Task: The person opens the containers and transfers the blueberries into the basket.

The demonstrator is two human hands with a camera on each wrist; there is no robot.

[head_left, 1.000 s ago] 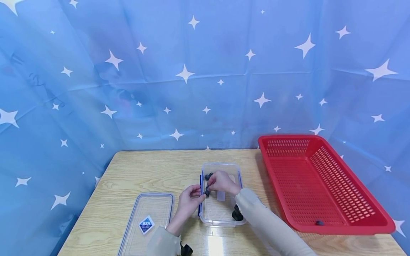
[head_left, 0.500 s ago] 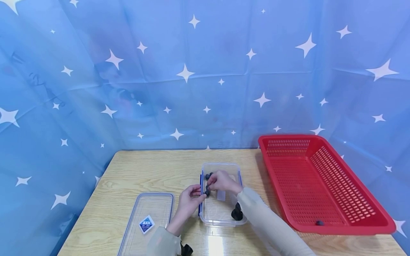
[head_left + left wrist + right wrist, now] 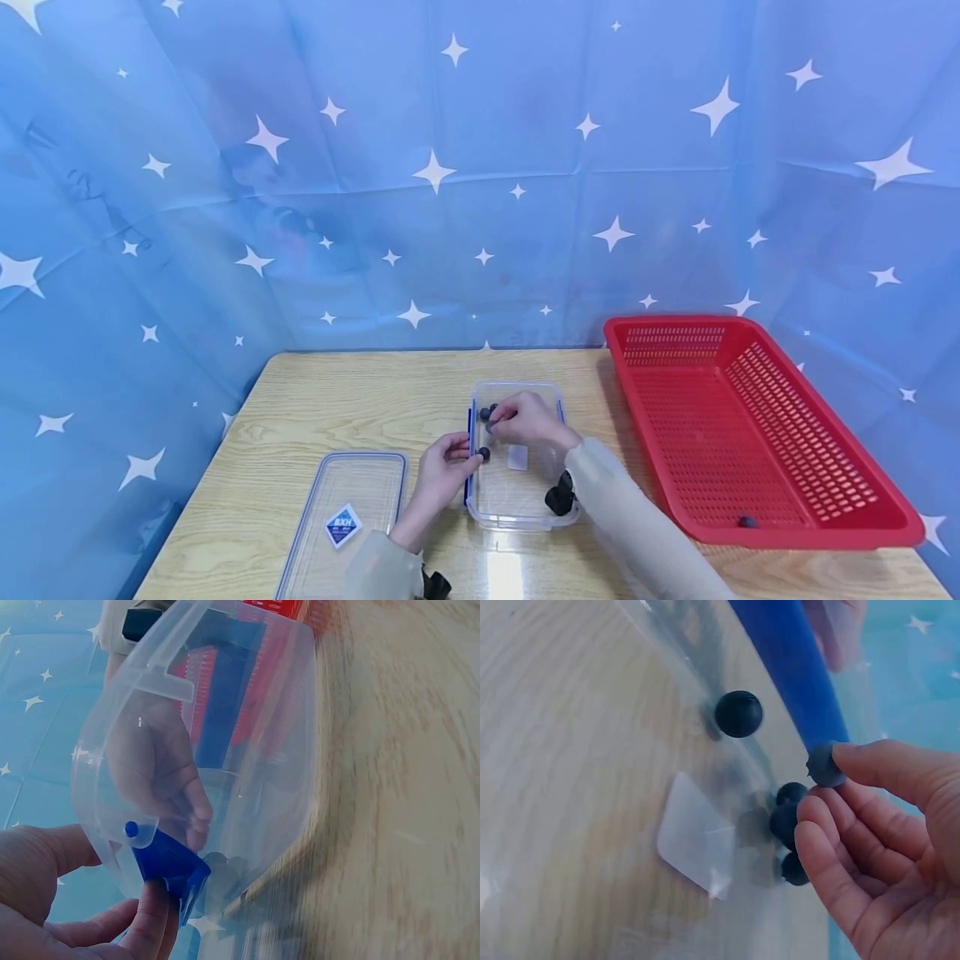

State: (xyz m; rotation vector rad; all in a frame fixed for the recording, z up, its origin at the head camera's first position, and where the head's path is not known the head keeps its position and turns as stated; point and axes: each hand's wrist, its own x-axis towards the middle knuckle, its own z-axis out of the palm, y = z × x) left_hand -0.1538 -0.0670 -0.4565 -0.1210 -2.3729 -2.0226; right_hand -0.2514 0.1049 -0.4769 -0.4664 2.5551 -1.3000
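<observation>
A clear plastic food container (image 3: 510,500) with blue latches stands uncovered on the table. My left hand (image 3: 441,475) grips its left wall; in the left wrist view the fingers press a blue latch (image 3: 169,862) and the thumb reaches over the rim. Inside the box, my right hand (image 3: 528,421) pinches a blueberry (image 3: 826,764) between thumb and fingers. Several blueberries (image 3: 784,823) sit in a row below that hand, along the wall. Another blueberry (image 3: 739,714) lies apart from them, by the left thumb in the head view.
Left of the container lies its clear lid (image 3: 367,492) with a blue-and-white label (image 3: 343,527). A large red basket (image 3: 712,450) stands on the right, holding one blueberry (image 3: 747,522) near its front. A starry blue curtain (image 3: 480,208) hangs behind the table.
My right hand has lifted a blueberry away from the one beside my left thumb and shifted slightly right and back. My left hand stays in place.
</observation>
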